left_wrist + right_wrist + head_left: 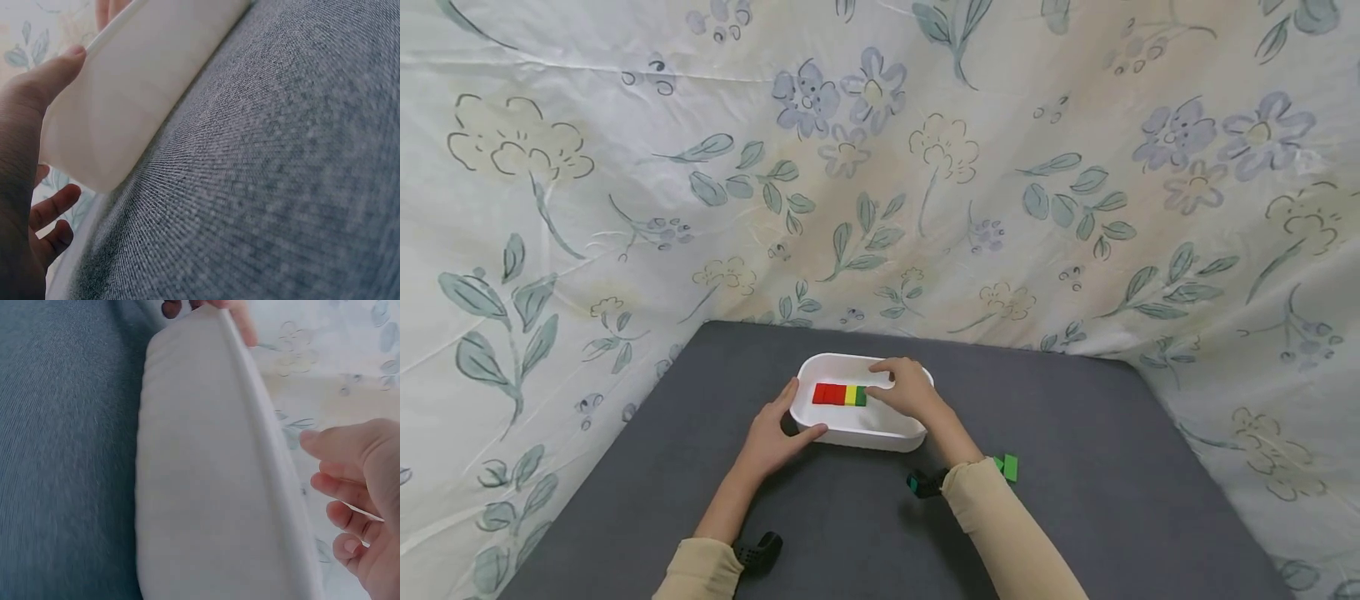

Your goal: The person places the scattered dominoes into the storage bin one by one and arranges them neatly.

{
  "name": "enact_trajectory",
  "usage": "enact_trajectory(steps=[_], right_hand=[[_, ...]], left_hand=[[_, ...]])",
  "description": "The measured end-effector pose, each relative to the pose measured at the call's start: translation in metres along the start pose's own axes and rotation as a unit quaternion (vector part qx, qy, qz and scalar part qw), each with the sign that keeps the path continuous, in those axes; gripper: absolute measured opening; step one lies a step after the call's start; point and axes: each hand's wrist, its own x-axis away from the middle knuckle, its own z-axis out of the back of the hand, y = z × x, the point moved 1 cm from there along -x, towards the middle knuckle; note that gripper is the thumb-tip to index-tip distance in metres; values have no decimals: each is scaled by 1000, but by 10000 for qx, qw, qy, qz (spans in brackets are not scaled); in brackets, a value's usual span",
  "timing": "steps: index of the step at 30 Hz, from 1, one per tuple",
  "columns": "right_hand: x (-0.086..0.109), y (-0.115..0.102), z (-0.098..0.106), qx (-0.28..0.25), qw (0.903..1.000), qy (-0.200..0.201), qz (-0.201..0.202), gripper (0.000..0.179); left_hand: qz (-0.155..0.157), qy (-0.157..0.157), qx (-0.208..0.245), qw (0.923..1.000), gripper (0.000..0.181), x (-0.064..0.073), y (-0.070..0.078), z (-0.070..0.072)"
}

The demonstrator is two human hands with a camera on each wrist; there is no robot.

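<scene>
A white rounded container (857, 438) sits on the dark cloth-covered table. Inside it, a short row of blocks runs red (829, 394), yellow (850, 395), then green (861, 396). My left hand (772, 432) holds the container's left end, thumb at the near rim and fingers along the outer side. Over the container's right half is my right hand (907, 390), thumb and forefinger spread apart, the thumb tip close by the green block. In the right wrist view that hand (369, 487) shows loosely bent fingers with nothing between them.
Loose green blocks (1011, 468) lie on the table to the right, partly hidden by my right sleeve (1000, 517). A floral curtain (880, 208) hangs behind the table's far edge. Each wrist wears a black band (760, 552).
</scene>
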Motion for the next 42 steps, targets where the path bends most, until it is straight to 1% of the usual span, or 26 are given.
enact_trajectory(steps=[4,9,13,17,21,26,29,36,42], right_hand=[[17,3,16,6,9994,286,193,38],[43,14,29,-63,9976,635,270,37],[63,24,40,-76,9949,918,418,37],[83,40,50,5,9912,1213,527,36],[104,61,57,99,9885,1443,434,37],[132,86,63,265,9867,1586,222,37],[145,99,68,367,9847,1698,119,37],[169,119,82,507,9797,1934,-125,38],[184,136,82,590,9772,2032,-194,38]], left_hand=[[-45,66,32,10000,108,0,0,0],[5,97,-4,10000,108,3,-2,0],[63,79,-33,9999,109,5,-3,-2],[110,77,-13,9999,111,7,-3,-3],[131,91,-1,9999,111,9,-2,-4],[179,78,-34,9998,111,13,0,-4],[190,111,-41,9997,112,13,1,-4],[165,92,-43,9998,113,8,4,-2],[89,120,-65,9999,112,9,4,-2]])
